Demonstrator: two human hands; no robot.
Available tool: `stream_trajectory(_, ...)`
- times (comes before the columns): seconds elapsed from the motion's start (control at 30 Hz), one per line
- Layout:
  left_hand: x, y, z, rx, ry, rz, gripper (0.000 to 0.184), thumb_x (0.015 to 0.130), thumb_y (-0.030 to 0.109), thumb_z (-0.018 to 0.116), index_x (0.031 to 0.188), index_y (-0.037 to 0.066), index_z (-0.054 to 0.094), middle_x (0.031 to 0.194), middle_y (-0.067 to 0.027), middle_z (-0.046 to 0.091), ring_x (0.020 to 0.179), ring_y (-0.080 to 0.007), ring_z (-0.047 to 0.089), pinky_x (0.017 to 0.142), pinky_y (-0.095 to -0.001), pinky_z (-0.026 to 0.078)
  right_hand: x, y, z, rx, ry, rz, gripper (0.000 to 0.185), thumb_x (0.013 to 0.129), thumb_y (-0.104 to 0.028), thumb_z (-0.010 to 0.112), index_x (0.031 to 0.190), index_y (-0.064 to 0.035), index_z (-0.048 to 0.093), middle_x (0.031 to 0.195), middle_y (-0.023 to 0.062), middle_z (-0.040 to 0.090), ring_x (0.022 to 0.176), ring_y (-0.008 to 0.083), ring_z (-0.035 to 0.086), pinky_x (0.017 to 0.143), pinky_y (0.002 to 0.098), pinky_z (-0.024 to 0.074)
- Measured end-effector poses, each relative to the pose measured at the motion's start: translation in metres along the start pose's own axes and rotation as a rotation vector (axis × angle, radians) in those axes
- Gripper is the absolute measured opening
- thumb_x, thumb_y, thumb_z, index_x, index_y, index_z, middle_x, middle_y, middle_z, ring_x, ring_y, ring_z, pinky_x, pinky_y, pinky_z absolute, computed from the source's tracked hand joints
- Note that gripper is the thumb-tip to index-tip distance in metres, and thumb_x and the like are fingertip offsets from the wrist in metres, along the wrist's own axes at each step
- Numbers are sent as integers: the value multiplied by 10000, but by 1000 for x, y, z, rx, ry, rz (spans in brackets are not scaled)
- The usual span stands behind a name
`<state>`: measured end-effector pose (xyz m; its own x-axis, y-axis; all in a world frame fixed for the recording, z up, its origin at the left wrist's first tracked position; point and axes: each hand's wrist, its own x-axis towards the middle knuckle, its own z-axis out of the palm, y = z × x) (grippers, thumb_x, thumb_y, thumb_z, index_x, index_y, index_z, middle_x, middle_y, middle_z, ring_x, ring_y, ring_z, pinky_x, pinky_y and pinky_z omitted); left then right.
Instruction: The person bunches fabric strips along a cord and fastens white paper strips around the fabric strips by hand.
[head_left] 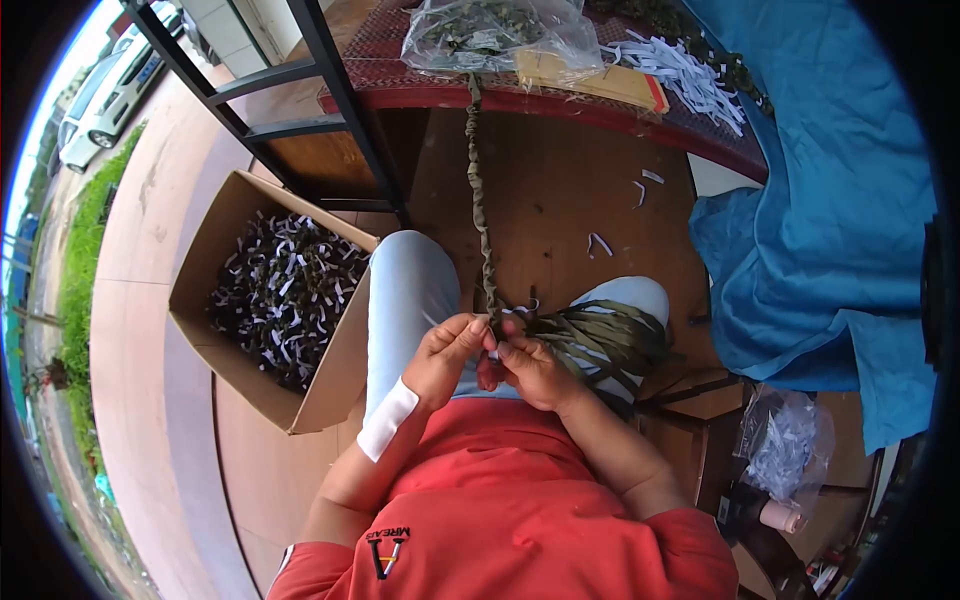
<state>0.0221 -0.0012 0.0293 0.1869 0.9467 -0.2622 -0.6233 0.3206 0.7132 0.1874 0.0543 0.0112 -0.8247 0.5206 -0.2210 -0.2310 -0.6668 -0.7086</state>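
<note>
A long, gathered olive-green fabric strip (479, 210) runs down from the table edge to my hands, just above my lap. My left hand (445, 358) pinches its lower end between thumb and fingers. Close beside it, my right hand (538, 372) is closed on the same end, with the fingertips of both hands nearly touching. A small white bit and something reddish show between the fingers, too covered to make out. Across my right thigh lies a bundle of flat olive strips (605, 338).
On the left stands a cardboard box (335, 375) full of dark pieces with white tags. The red table (400, 97) carries a clear plastic bag (500, 30) and a pile of white strips (690, 75). Blue cloth (810, 250) hangs at right, above a bag of white pieces (790, 445).
</note>
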Motion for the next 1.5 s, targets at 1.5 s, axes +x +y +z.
stream_trajectory(1.5, -67, -45, 1, 1068, 208, 340, 133, 907, 105, 523, 811, 20, 559, 691, -101, 516, 643, -246, 500, 628, -323, 410, 48, 6, -5, 284, -116, 98, 233, 930, -247, 512, 945, -26, 582, 855, 84, 609, 766, 146, 570, 755, 304, 474)
